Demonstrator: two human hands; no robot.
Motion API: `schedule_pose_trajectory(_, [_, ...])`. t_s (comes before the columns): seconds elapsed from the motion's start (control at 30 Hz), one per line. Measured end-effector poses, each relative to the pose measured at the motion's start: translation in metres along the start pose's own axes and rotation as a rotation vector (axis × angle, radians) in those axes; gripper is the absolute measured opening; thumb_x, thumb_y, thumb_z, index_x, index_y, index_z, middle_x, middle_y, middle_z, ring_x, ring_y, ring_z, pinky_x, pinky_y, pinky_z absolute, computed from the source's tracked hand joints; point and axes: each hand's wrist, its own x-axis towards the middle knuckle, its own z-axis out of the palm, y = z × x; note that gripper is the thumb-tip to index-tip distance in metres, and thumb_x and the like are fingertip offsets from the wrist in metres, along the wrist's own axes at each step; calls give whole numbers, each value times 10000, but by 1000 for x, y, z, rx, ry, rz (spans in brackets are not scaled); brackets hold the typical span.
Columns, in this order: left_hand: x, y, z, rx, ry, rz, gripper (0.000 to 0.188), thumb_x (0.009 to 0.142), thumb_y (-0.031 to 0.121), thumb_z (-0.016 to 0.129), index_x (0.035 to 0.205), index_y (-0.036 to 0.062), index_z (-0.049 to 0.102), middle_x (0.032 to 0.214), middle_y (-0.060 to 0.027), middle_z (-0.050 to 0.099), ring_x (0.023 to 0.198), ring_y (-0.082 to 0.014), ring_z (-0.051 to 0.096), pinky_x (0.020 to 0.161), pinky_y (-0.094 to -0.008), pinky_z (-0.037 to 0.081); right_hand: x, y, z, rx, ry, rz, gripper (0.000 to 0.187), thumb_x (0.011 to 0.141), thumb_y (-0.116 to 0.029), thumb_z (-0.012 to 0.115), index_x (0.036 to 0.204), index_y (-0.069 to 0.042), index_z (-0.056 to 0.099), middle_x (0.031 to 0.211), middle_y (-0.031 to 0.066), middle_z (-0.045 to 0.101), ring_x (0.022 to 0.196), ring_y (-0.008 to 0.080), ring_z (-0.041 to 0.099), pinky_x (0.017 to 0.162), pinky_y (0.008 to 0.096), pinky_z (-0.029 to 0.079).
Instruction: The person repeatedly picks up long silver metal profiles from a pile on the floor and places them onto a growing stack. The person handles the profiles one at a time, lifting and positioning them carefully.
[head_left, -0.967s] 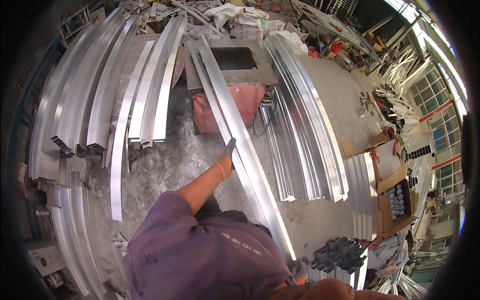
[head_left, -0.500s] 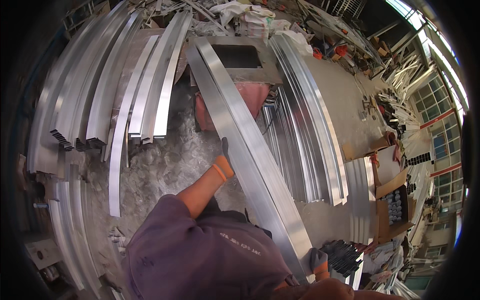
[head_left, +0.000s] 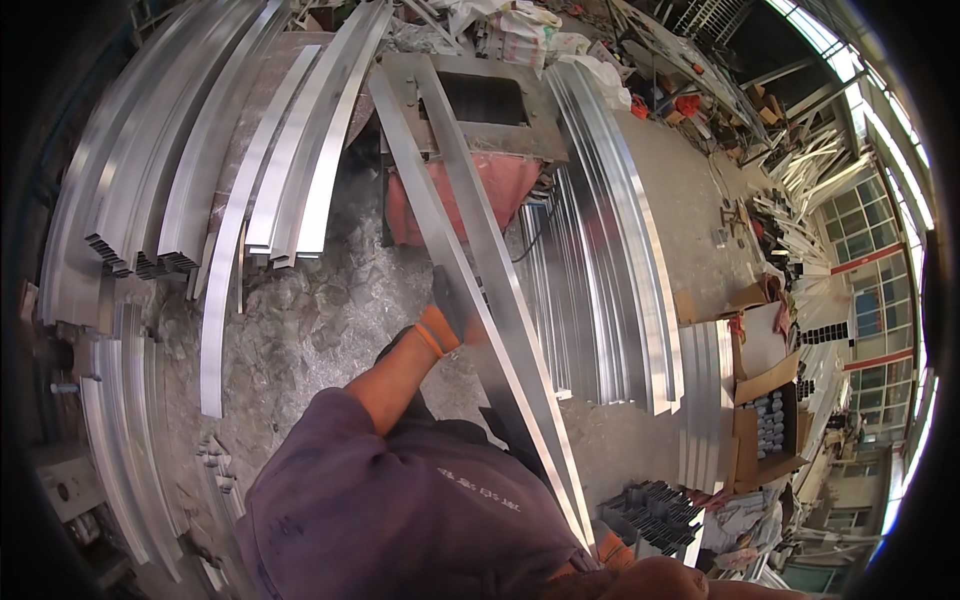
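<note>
I have the left hand (head_left: 452,302) touching the left metal bar (head_left: 425,195), its fingers' closure unclear; right of those fingers runs the right metal bar (head_left: 480,210). By the bars' near ends, I can't tell the right hand's (head_left: 603,535) mostly hidden fingers' state.

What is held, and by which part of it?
The left hand holds a long metal bar partway along; the right hand is too hidden to tell.
</note>
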Motion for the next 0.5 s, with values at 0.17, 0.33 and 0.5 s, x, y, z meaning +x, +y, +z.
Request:
schedule_pose_trajectory(0.17, [12,-3,-17,-49,-123,-15,857,910,775,408,1498,152,437,1515,-99,476,1400,-332,430,1195,-529,294,33,-6,23,308,75,-358,369,962,-259,642,1114,75,677,996,141,745,864,185,668,768,379,522])
schedule_pose_trajectory(0.33, [4,5,-27,134,-127,60,721,950,674,476,1447,152,494,1418,-97,568,1324,-333,506,1157,-512,363,-52,-77,-11,131,71,-584,446,927,-383,677,1185,-20,678,923,150,723,816,208,675,743,372,522])
schedule_pose_trajectory(0.5, [9,-5,-33,-16,66,101,643,951,638,512,1354,140,565,1263,-101,654,1189,-332,600,1075,-491,457,-95,-130,11,-248,259,-515,723,742,-581,748,1270,-104,623,893,168,724,820,374,706,739,462,550])
